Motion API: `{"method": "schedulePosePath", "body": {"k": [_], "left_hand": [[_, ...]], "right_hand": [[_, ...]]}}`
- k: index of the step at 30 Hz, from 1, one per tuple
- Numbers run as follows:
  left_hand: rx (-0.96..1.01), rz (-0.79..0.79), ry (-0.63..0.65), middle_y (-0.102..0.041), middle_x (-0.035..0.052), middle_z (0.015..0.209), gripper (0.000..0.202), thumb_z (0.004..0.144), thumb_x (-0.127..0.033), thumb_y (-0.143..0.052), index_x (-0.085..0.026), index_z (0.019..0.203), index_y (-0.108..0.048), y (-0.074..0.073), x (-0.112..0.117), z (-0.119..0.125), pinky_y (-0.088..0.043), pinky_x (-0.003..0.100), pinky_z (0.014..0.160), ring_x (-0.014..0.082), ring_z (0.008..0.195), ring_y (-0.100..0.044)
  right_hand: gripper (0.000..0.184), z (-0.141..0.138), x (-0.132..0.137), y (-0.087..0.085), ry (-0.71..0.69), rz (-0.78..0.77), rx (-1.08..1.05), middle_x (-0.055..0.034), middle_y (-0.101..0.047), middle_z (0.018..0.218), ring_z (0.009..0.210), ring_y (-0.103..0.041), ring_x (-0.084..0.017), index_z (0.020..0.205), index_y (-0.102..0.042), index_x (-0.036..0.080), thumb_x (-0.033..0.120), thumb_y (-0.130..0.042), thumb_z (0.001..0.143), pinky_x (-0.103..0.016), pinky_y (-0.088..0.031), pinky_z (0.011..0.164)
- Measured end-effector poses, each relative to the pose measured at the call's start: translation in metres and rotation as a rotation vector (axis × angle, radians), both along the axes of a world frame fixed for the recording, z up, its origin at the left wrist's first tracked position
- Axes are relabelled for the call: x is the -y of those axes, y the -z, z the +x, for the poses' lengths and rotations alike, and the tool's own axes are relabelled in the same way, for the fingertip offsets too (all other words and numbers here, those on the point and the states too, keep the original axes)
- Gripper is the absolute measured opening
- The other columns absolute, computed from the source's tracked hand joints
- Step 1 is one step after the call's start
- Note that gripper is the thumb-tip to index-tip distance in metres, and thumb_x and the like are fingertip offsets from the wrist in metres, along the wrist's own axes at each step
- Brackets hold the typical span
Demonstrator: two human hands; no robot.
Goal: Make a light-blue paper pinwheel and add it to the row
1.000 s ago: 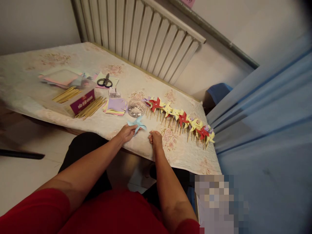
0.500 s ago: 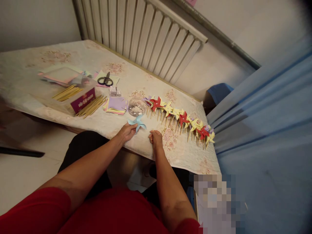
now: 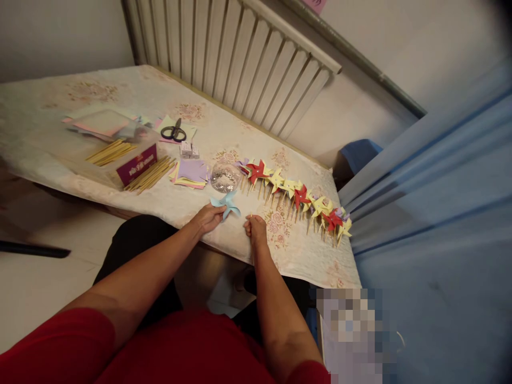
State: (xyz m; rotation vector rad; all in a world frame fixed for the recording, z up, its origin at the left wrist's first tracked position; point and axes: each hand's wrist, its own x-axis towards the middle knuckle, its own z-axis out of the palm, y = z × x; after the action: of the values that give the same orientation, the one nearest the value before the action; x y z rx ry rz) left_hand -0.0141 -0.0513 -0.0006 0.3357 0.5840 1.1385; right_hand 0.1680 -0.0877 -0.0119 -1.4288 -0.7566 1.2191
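Note:
My left hand (image 3: 209, 217) is closed on the edge of a light blue paper pinwheel (image 3: 229, 205), whose curled blades face up. To its right, a short gap away, my right hand (image 3: 256, 228) is curled shut. A tiny pale tip shows at the top of its fingers; the rest of whatever it holds is hidden. Just beyond the pinwheel sits a round clear dish (image 3: 216, 184) with small silvery pieces inside. A row of red, yellow and purple pinwheels on sticks, among them a red pinwheel (image 3: 256, 170), lies to the right.
Left of the dish lies a stack of coloured paper squares (image 3: 192, 170), with small white boxes (image 3: 186, 149) and black scissors (image 3: 173, 130) behind. Wooden sticks (image 3: 150, 175) lie beside a clear container with a purple label (image 3: 136, 164). A radiator (image 3: 224, 53) borders the table's back; a blue curtain (image 3: 432, 213) hangs right.
The light blue pinwheel has tilted and shifted slightly to the right in my left hand. My right hand has stayed almost still.

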Motion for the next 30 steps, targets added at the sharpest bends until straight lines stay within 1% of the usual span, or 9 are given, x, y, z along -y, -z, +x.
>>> {"method": "schedulePosePath", "body": {"k": [6, 15, 24, 30], "left_hand": [[0.008, 0.013, 0.022, -0.072, 0.0063, 0.072, 0.020, 0.067, 0.009, -0.071, -0.006, 0.080, -0.068, 0.0006, -0.0002, -0.0017, -0.058, 0.022, 0.061, 0.0135, 0.062, -0.067], [0.003, 0.006, 0.065, -0.072, 0.0061, 0.073, 0.019, 0.068, 0.006, -0.074, -0.007, 0.080, -0.068, 0.0001, -0.0001, -0.0041, -0.058, 0.023, 0.062, 0.0135, 0.062, -0.067], [-0.003, 0.016, 0.077, -0.072, 0.0055, 0.072, 0.020, 0.066, 0.004, -0.077, -0.007, 0.079, -0.068, 0.0044, -0.0025, -0.0041, -0.058, 0.023, 0.063, 0.0130, 0.062, -0.067], [0.005, 0.025, 0.105, -0.072, 0.0057, 0.075, 0.024, 0.062, 0.004, -0.078, -0.008, 0.081, -0.069, 0.0032, -0.0057, -0.0035, -0.059, 0.024, 0.065, 0.0139, 0.064, -0.068]], "right_hand": [[0.015, -0.0006, 0.0016, -0.0026, 0.000, -0.001, 0.011, 0.0074, -0.056, 0.046, 0.034, -0.033, -0.007, 0.079, -0.057, 0.020, 0.032, -0.056, 0.069, -0.020, -0.018, 0.035], [0.017, -0.0007, 0.0040, -0.0036, -0.007, 0.014, 0.010, 0.0074, -0.056, 0.048, 0.035, -0.033, -0.007, 0.079, -0.058, 0.020, 0.034, -0.058, 0.069, -0.019, -0.018, 0.035], [0.017, 0.0009, 0.0033, -0.0029, -0.021, 0.014, -0.003, 0.0075, -0.056, 0.048, 0.035, -0.033, -0.006, 0.078, -0.058, 0.020, 0.034, -0.060, 0.068, -0.019, -0.018, 0.035], [0.019, 0.0029, 0.0036, -0.0026, -0.015, 0.011, -0.026, 0.0072, -0.058, 0.050, 0.034, -0.031, -0.005, 0.081, -0.059, 0.019, 0.033, -0.062, 0.068, -0.018, -0.019, 0.034]]}}
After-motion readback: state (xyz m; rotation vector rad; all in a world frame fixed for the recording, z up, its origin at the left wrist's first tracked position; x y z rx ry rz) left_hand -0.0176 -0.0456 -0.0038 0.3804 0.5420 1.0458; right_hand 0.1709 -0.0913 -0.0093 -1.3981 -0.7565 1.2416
